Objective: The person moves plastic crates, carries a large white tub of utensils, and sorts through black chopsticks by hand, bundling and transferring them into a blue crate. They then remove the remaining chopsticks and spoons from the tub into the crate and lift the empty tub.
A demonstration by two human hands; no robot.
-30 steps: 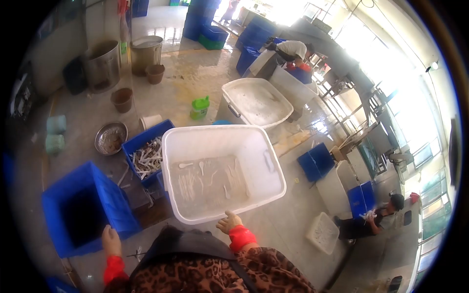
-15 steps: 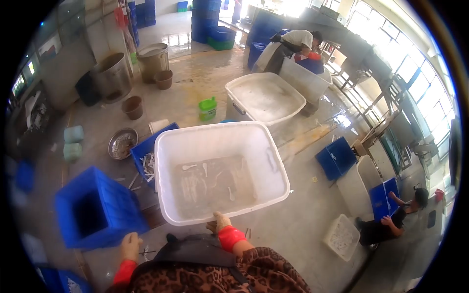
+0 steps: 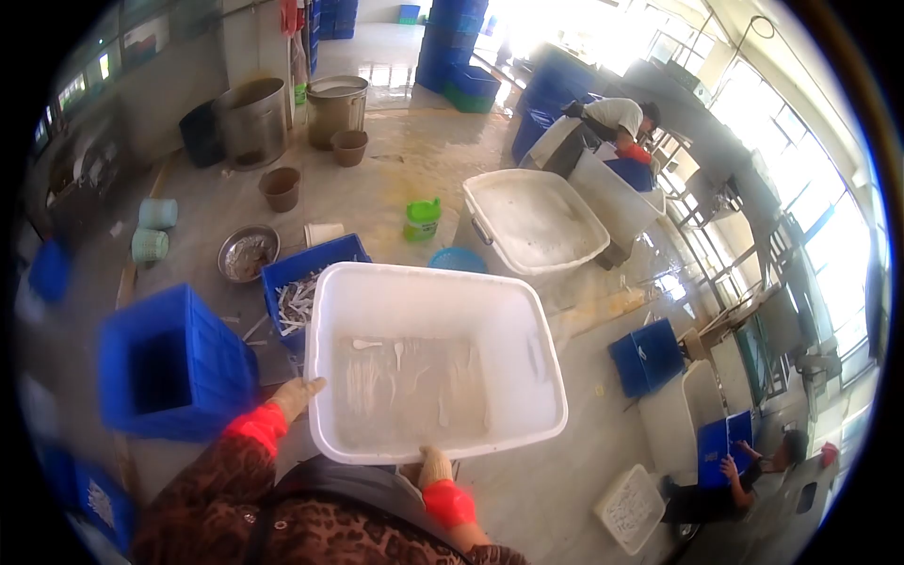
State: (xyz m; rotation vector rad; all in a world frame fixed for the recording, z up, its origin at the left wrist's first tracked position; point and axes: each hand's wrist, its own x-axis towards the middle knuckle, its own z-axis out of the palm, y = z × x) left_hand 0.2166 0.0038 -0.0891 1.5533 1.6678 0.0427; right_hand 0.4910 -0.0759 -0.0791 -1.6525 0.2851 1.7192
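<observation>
A large white plastic tub [image 3: 433,282] is right in front of me. It holds shallow cloudy water with a few pale, spoon-shaped pieces in it. My left hand [image 3: 298,396], in a pale glove with a red cuff, grips the tub's left rim. My right hand [image 3: 435,467], gloved the same way, is closed over the near rim, its fingers partly hidden. Behind the tub's left side, a blue crate [image 3: 353,249] holds many white strips. Left of my left hand stands a tall blue bin [image 3: 221,372].
A second white tub [image 3: 537,212] full of liquid stands ahead, near a green basket [image 3: 422,220] and a metal bowl [image 3: 249,252]. One person [image 3: 617,118] bends over a tub at the back. Another person [image 3: 734,485] handles a blue crate at right, beside a white basket [image 3: 631,508].
My left hand has moved up and right from beside the blue bin onto the tub's left rim. My right hand stays at the near rim. The view has shifted.
</observation>
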